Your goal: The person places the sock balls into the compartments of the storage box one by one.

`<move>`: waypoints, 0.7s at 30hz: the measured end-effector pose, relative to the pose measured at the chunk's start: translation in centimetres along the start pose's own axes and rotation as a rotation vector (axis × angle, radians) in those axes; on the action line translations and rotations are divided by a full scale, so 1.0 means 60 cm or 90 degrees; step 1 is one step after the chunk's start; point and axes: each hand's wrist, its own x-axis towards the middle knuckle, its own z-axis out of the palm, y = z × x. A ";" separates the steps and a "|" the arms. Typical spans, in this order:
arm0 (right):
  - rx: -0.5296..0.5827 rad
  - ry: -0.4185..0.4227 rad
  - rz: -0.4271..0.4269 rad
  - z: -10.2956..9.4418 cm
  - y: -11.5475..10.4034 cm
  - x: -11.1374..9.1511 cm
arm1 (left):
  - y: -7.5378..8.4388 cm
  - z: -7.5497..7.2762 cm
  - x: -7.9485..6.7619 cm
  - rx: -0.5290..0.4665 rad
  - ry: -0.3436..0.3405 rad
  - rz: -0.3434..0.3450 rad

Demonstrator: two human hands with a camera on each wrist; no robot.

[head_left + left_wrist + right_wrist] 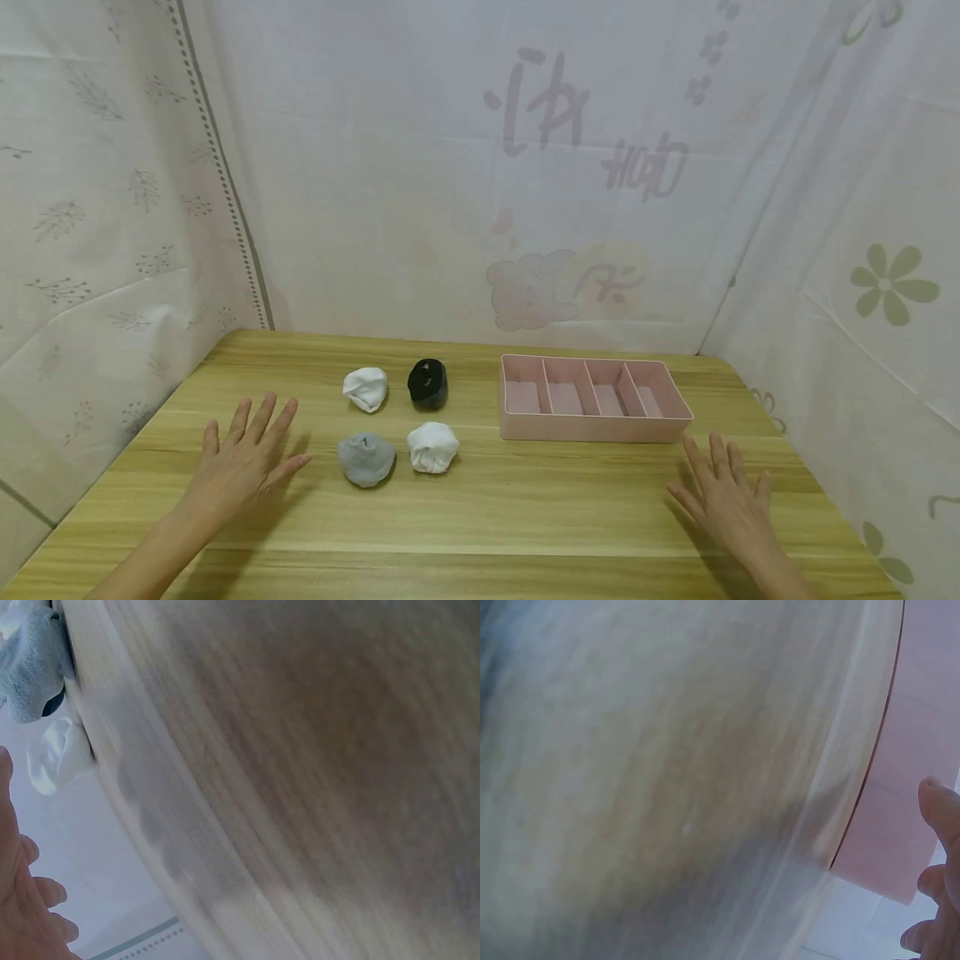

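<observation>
My left hand [238,467] is held over the left part of the table with its fingers spread, holding nothing. Nearest to it lies a grey cloth bundle [366,459], which looks like a balled-up sock. A white bundle [365,389] sits behind that one, a black bundle [428,384] is at the back right of the group, and a second white bundle [432,447] at the front right. On the right, my right hand [729,500] also has its fingers spread and grips nothing. Just beyond its fingertips stands a pink divided box [596,428], whose several compartments hold nothing visible.
The wood-grain table [480,521] carries the bundles and the box. Behind it hangs a pale printed curtain [375,208], and similar patterned cloth closes off the left [97,250] and right [862,375] sides.
</observation>
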 end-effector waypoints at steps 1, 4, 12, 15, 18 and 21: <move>0.000 0.000 -0.001 0.001 0.001 0.000 | 0.000 0.000 0.000 0.001 0.001 0.000; 0.000 0.002 -0.003 0.002 0.002 -0.001 | 0.001 0.000 0.000 -0.001 -0.002 0.000; 0.007 -0.011 0.002 0.001 0.007 0.003 | 0.002 0.000 0.000 -0.006 -0.009 0.000; 0.016 -0.016 0.006 -0.004 0.013 0.011 | 0.002 -0.001 0.000 -0.007 -0.010 0.000; 0.028 -0.009 -0.011 -0.014 0.024 0.025 | 0.004 -0.003 0.001 -0.016 -0.015 -0.005; 0.055 0.002 -0.047 -0.027 0.039 0.046 | 0.014 -0.011 0.009 -0.039 -0.035 -0.018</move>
